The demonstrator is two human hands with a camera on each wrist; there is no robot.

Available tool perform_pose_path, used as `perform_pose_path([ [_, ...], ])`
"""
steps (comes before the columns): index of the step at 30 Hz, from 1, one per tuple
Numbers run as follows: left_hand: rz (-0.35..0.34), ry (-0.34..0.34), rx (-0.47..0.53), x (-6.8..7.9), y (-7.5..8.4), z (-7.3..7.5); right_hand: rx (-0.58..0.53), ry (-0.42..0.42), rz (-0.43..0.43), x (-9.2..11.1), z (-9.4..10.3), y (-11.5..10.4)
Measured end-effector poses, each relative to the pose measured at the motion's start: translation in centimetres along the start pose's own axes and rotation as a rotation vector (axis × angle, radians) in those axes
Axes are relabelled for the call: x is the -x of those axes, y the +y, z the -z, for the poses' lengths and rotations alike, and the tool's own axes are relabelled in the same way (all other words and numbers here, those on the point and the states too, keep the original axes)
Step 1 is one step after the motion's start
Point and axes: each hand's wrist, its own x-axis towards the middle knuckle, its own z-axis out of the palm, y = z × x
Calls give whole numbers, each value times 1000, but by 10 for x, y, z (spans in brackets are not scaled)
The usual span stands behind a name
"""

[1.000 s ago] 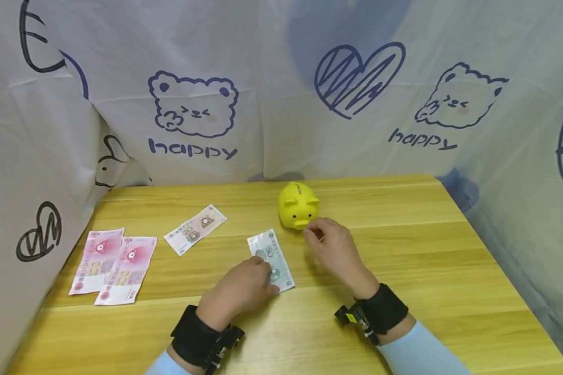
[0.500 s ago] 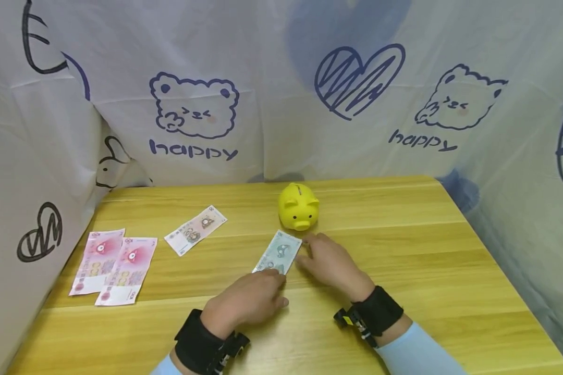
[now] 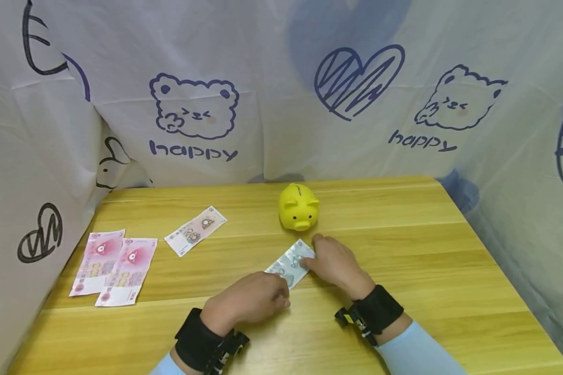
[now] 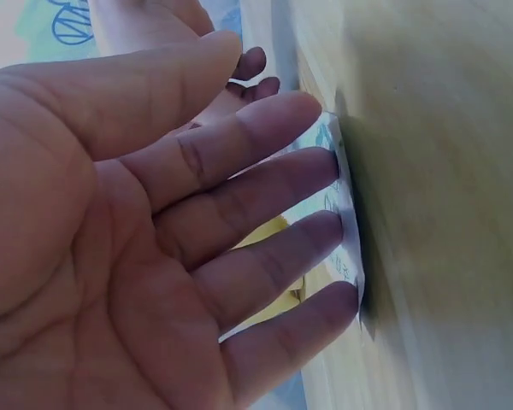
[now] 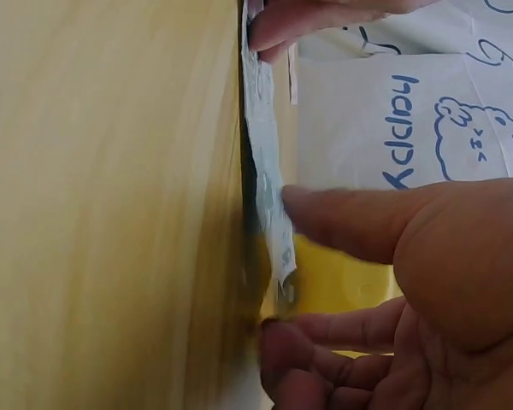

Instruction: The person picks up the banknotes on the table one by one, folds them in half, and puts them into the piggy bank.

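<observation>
A small green-and-white play banknote (image 3: 292,261) lies slanted between the hands at the middle of the wooden table. My left hand (image 3: 249,297) reaches over its near end; in the left wrist view the fingers (image 4: 274,179) are nearly straight, their tips on the note, and the thumb stands apart. From the right, my right hand (image 3: 336,263) puts its thumb on the note's far right edge. The right wrist view shows that thumb (image 5: 342,218) against the note (image 5: 263,145), with bent fingers below its end and a gap between. Just behind stands a yellow piggy bank (image 3: 297,207), slot on top.
Two overlapping pink banknotes (image 3: 131,268) lie at the table's left. A pale brownish banknote (image 3: 195,230) rests farther back, left of the piggy bank. White cloth (image 3: 281,78) printed with bears and hearts encloses the back and sides of the table.
The green banknote has been turned to slant the other way and slid to the right. My right hand has come down from beside the piggy bank's snout to the note's edge.
</observation>
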Motion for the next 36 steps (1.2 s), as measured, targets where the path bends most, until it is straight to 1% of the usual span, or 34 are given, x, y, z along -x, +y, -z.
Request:
perform_pose_path([
  [3, 22, 23, 29, -1, -1, 1, -32, -12, 4, -1, 0, 0],
  [5, 53, 69, 36, -2, -3, 3, -49, -6, 19, 0, 2, -1],
  [7, 98, 152, 48, -3, -5, 6, -76, -1, 42, 1, 5, -2],
  [11, 197, 357, 92, -5, -7, 13, -161, 14, 124, 5, 13, -5],
  [13, 246, 419, 134, -5, -10, 16, -216, 36, 175, 7, 16, -6],
  [15, 286, 441, 178, -5, -13, 18, -295, 59, 215, 9, 20, -8],
  [17, 310, 451, 223, -5, -17, 20, -394, 71, 229, 10, 25, -9],
  [20, 306, 490, 294, -4, -22, 23, -520, 64, 211, 11, 31, -9],
  [22, 289, 523, 332, -3, -25, 26, -545, 50, 208, 11, 34, -9],
  [24, 278, 537, 362, -2, -26, 28, -535, 29, 216, 10, 36, -9],
  [27, 259, 514, 381, -2, -28, 31, -496, 26, 246, 10, 37, -9],
  [30, 251, 492, 404, -3, -29, 32, -506, 58, 249, 10, 37, -7],
  [33, 258, 502, 447, -3, -32, 34, -576, 87, 231, 10, 38, -6],
  [36, 272, 532, 557, 0, -36, 38, -680, 106, 204, 10, 40, -3],
])
